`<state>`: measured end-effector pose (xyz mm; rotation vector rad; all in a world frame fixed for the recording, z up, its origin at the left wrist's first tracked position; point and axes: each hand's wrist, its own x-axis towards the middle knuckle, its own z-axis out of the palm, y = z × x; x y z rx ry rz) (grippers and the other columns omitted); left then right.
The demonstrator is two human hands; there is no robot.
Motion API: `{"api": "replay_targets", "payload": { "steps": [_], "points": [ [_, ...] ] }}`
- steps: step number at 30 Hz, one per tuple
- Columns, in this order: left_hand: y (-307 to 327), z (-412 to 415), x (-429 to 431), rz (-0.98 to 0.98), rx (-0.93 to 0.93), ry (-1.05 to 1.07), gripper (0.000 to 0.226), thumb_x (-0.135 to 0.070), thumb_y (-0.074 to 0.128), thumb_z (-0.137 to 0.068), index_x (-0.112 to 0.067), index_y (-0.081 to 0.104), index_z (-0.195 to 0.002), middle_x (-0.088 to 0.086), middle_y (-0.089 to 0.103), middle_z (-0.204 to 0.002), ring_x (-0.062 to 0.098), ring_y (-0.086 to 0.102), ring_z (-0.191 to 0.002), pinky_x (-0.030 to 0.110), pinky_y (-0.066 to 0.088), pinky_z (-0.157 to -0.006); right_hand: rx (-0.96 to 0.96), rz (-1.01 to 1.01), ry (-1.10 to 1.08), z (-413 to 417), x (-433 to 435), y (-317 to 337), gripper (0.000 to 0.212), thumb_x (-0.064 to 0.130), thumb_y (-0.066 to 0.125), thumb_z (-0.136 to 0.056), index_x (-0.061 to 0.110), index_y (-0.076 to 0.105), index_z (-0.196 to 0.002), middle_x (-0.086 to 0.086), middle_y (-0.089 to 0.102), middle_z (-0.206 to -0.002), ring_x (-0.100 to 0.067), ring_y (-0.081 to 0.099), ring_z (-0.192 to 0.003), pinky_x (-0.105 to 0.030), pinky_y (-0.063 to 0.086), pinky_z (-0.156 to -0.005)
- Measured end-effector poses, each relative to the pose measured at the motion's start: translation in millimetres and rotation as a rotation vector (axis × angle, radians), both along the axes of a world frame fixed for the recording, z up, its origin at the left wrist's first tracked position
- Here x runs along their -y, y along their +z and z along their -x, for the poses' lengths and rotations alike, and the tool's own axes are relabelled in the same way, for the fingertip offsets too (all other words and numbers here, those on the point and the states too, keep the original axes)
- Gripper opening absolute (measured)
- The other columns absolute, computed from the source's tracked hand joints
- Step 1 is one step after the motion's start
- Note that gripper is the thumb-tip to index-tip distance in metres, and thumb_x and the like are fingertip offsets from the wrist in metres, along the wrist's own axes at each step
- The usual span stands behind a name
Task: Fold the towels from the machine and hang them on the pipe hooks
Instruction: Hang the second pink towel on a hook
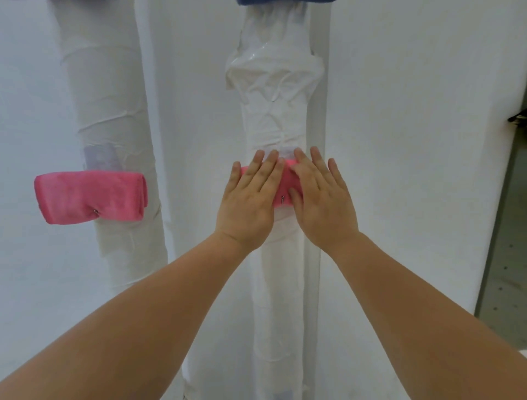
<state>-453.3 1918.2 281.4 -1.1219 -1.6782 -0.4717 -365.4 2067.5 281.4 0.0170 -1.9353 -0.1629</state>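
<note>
- The left pipe (114, 114), wrapped in white sheeting, stands upright.
- A folded pink towel (88, 197) hangs across it, with a metal hook tip (95, 211) poking through near its lower edge.
- The middle pipe (276, 108), also wrapped in white, carries a second pink towel (286, 187), pierced by another hook tip (282, 200).
- A blue cloth (285, 2) sits at this pipe's top.

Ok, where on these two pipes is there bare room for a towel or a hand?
Bare: the left pipe above its hung pink towel, the right pipe between the blue cloth at top and the second pink towel, and the wall strip between the pipes. Crowded: the left hand and right hand lie flat on that towel, covering most of it.
</note>
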Motion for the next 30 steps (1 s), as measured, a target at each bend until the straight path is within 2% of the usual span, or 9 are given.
{"api": "replay_targets", "payload": {
  "steps": [3, 5, 10, 14, 16, 19, 21, 26, 30],
  "points": [
    [-6.4, 7.0, -3.7, 0.041, 0.05, 0.018, 0.061, -0.038, 0.021, -0.105, -0.013, 0.012, -0.16, 0.004, 0.007, -0.169, 0.022, 0.005, -0.158, 0.053, 0.008, -0.126, 0.037, -0.038, -0.055, 7.1, -7.0, -6.3, 0.054, 0.03, 0.031, -0.108, 0.016, 0.021, -0.159, -0.002, 0.017, -0.168, -0.026, 0.008, -0.156, -0.052, 0.011, -0.125],
    [-9.5, 14.9, -7.0, 0.065, 0.03, 0.019, 0.066, -0.048, 0.012, -0.105, -0.014, 0.0, -0.16, 0.004, -0.007, -0.169, 0.023, -0.005, -0.158, 0.054, 0.004, -0.126, 0.038, -0.043, -0.049, 12.8, -10.5, -8.9, 0.057, 0.034, 0.024, -0.108, 0.015, 0.015, -0.16, -0.004, 0.012, -0.168, -0.027, 0.004, -0.156, -0.055, 0.01, -0.125],
    [-16.2, 39.5, -17.6, 0.008, -0.103, -0.04, 0.08, -0.06, 0.015, -0.101, -0.005, -0.003, -0.157, 0.017, 0.0, -0.167, 0.032, -0.002, -0.155, 0.058, 0.006, -0.125, -0.002, -0.029, 0.022, 29.4, -16.6, -14.7, 0.061, 0.041, 0.017, -0.107, 0.01, 0.011, -0.159, -0.01, 0.009, -0.168, -0.033, 0.002, -0.155, -0.057, 0.007, -0.124],
    [-19.7, 53.1, -26.0, -0.04, -0.193, -0.101, 0.087, -0.064, 0.022, -0.098, -0.013, -0.015, -0.158, 0.006, -0.021, -0.166, 0.031, -0.007, -0.155, 0.058, 0.005, -0.125, -0.053, -0.011, 0.092, 40.8, -20.3, -18.3, 0.061, 0.037, 0.024, -0.105, 0.006, 0.015, -0.157, -0.013, 0.013, -0.166, -0.038, 0.005, -0.155, -0.06, 0.009, -0.123],
    [-20.0, 54.8, -27.4, -0.043, -0.205, -0.111, 0.088, -0.064, 0.024, -0.098, -0.012, -0.013, -0.159, 0.005, -0.02, -0.167, 0.031, -0.006, -0.155, 0.058, 0.007, -0.125, -0.059, 0.015, 0.109, 43.9, -20.8, -19.4, 0.061, 0.035, 0.027, -0.104, 0.006, 0.015, -0.157, -0.014, 0.014, -0.166, -0.039, 0.004, -0.154, -0.061, 0.01, -0.123],
    [-18.6, 48.6, -24.4, -0.011, -0.156, -0.074, 0.09, -0.063, 0.028, -0.097, -0.001, -0.002, -0.156, 0.019, 0.002, -0.167, 0.035, 0.0, -0.154, 0.06, 0.009, -0.124, -0.016, 0.048, 0.093, 40.8, -18.5, -20.1, 0.062, 0.037, 0.026, -0.105, 0.009, 0.012, -0.158, -0.014, 0.01, -0.167, -0.039, 0.0, -0.155, -0.06, 0.01, -0.123],
    [-17.2, 42.2, -19.8, 0.037, -0.108, -0.037, 0.093, -0.063, 0.03, -0.096, 0.001, 0.001, -0.156, 0.024, 0.007, -0.166, 0.034, -0.001, -0.155, 0.059, 0.006, -0.125, 0.051, 0.07, 0.058, 33.0, -14.8, -19.1, 0.063, 0.043, 0.02, -0.106, 0.013, 0.005, -0.159, -0.01, 0.003, -0.169, -0.036, -0.005, -0.155, -0.058, 0.007, -0.124],
    [-8.9, 22.0, -4.6, 0.185, 0.002, 0.07, 0.094, -0.07, 0.025, -0.096, -0.008, -0.006, -0.16, 0.016, -0.009, -0.169, 0.029, -0.011, -0.156, 0.056, 0.0, -0.126, 0.238, 0.108, -0.109, 7.2, -4.7, -9.2, 0.064, 0.049, 0.014, -0.105, 0.028, -0.012, -0.159, 0.006, -0.019, -0.167, -0.023, -0.022, -0.153, -0.052, -0.005, -0.125],
    [1.0, 1.1, 8.6, 0.232, 0.089, 0.14, 0.09, -0.071, 0.013, -0.096, -0.013, -0.011, -0.161, 0.006, -0.02, -0.169, 0.021, -0.022, -0.155, 0.056, -0.007, -0.124, 0.295, 0.126, -0.182, -9.0, 6.6, -0.6, 0.064, 0.048, 0.016, -0.106, 0.028, -0.013, -0.159, 0.009, -0.02, -0.166, -0.021, -0.024, -0.152, -0.052, -0.008, -0.124]
  ]
}}
